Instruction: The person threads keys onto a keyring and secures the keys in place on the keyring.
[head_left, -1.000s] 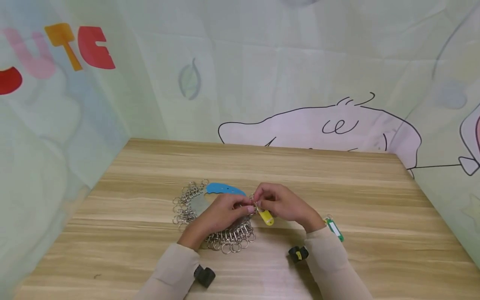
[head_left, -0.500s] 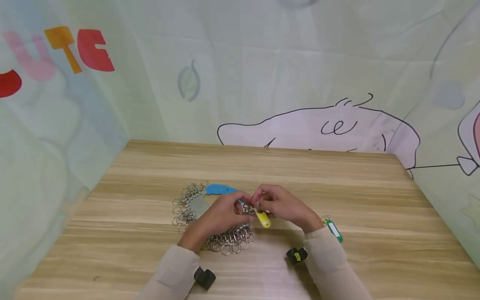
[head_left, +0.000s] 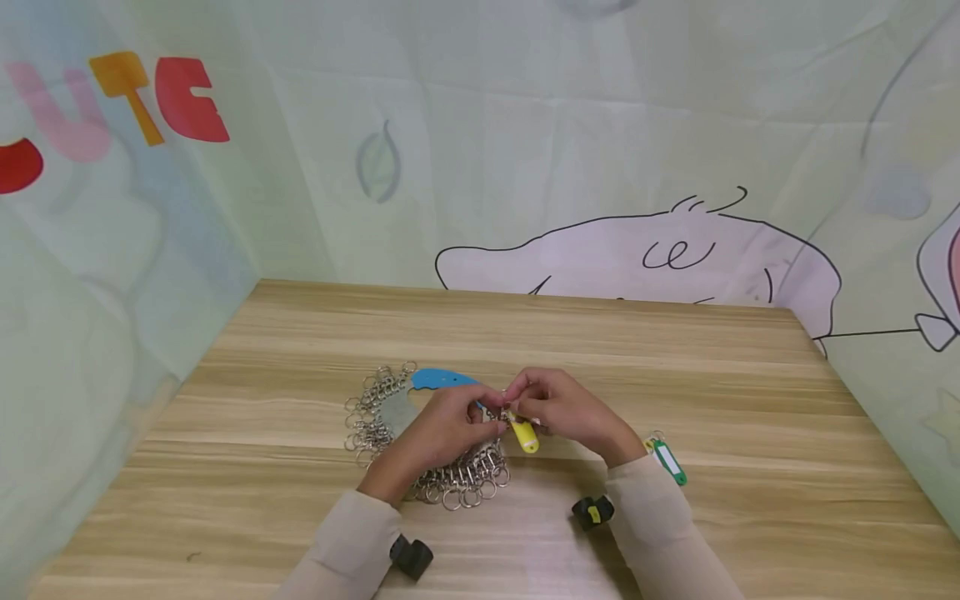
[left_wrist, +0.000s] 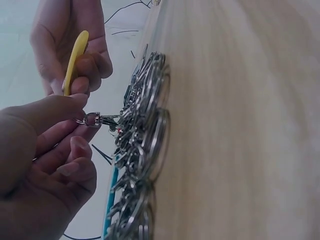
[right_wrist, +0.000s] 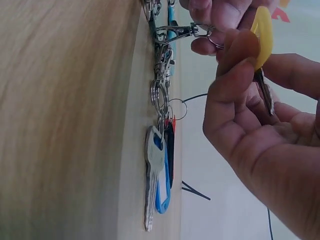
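My left hand (head_left: 448, 427) pinches the ring of a swivel clasp (left_wrist: 92, 119) between thumb and fingers. That clasp hooks onto a round key holder with a blue curved section (head_left: 444, 378) and many metal clasps and rings (head_left: 459, 479) around its edge. Close beside it, my right hand (head_left: 567, 410) pinches a yellow key tag (head_left: 527, 436). In the right wrist view a metal key (right_wrist: 265, 92) sits under the tag (right_wrist: 265, 35), within the curled right fingers. Fingers partly hide where ring and tag meet.
On the wooden table (head_left: 300, 333), a green key tag (head_left: 668, 461) lies by the right forearm. In the right wrist view, a silver key (right_wrist: 154, 175), a blue tag (right_wrist: 163, 192) and a dark tag (right_wrist: 171, 145) sit past the clasps. A printed cloth (head_left: 487, 167) stands behind the table.
The yellow tag has shifted slightly left and hangs a little steeper. My left thumb and forefinger parted half a second ago and are nearer each other now. Both forearms have stayed nearly still.
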